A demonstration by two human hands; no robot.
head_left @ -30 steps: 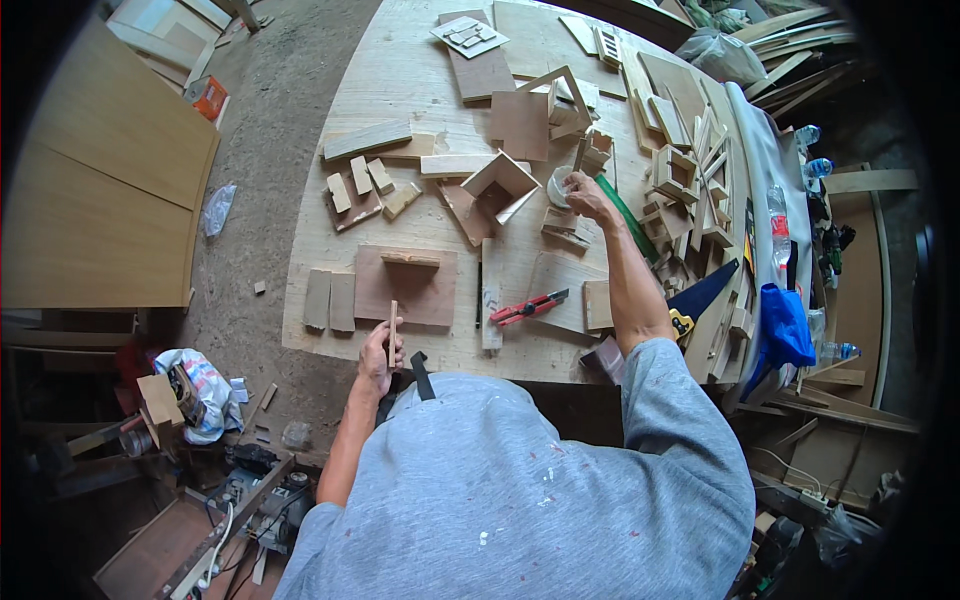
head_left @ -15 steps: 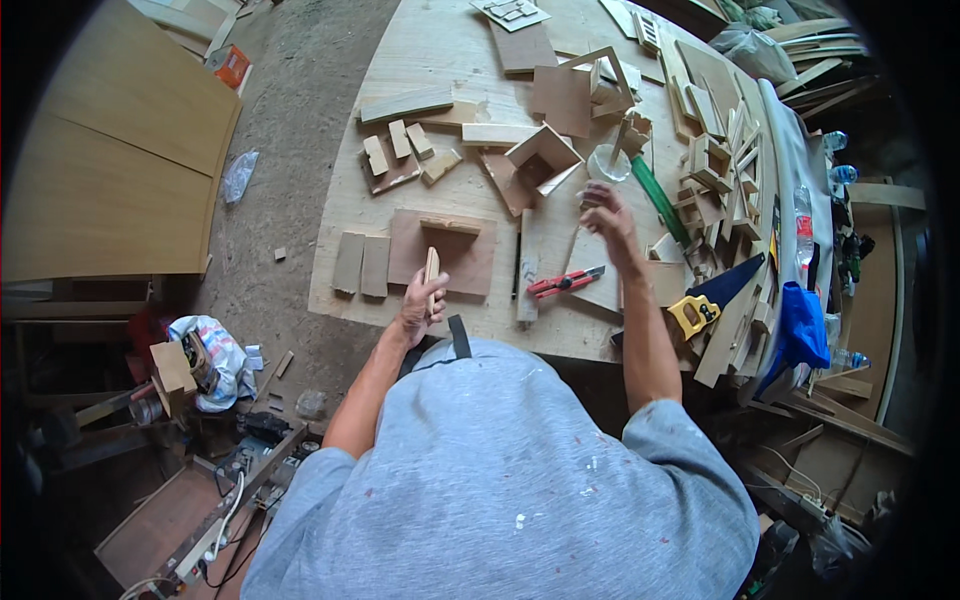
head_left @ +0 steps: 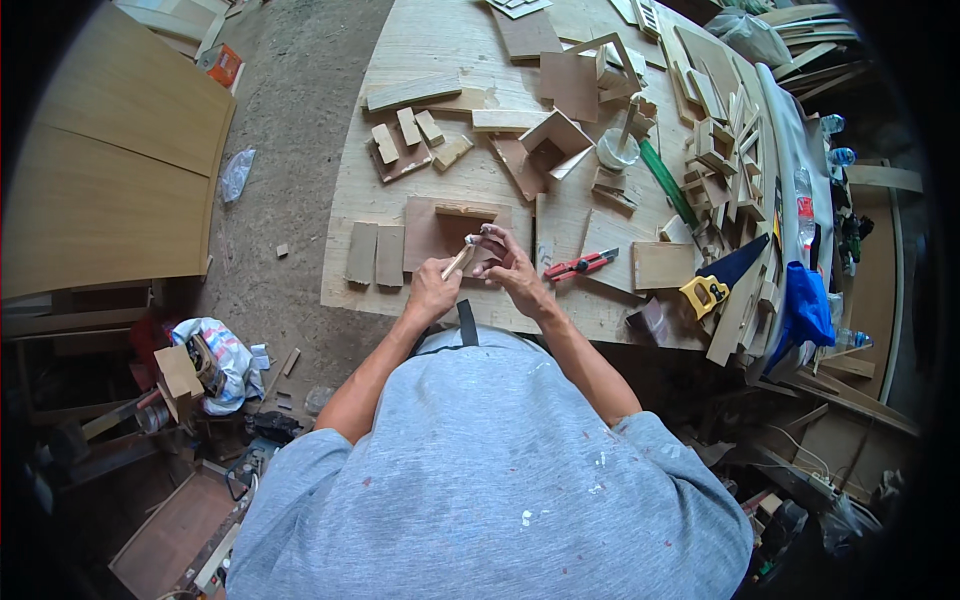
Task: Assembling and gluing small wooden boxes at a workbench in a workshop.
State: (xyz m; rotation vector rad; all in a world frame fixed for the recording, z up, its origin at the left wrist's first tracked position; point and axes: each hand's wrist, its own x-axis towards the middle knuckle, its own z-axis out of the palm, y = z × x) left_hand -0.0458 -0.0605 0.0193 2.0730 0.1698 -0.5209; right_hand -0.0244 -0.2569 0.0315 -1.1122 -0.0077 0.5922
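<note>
My left hand [head_left: 434, 291] is closed around a small wooden strip [head_left: 459, 261], whose upper end sticks out toward the right. Close against that end is my right hand [head_left: 513, 272], fingers bent and apart, with whitish smears on the fingertips. I cannot tell whether a fingertip touches the strip. Beneath both hands lies a flat brown board [head_left: 424, 226] with a wooden strip [head_left: 466, 211] standing along its far part. To its left lie two small wooden blocks [head_left: 376, 254]. A red utility knife [head_left: 582, 264] rests right of my right hand.
Farther back are an open wooden box [head_left: 556, 150], a clear cup [head_left: 617, 150] with a stick in it, and small blocks [head_left: 409, 127] on a board. At right lie a green strip [head_left: 668, 184], a yellow-handled saw [head_left: 705, 292] and wood scraps. The table's front edge is near my waist.
My right hand has come from beside the clear cup back to the strip in my left hand. The strip has tilted to the right, and the view has shifted slightly.
</note>
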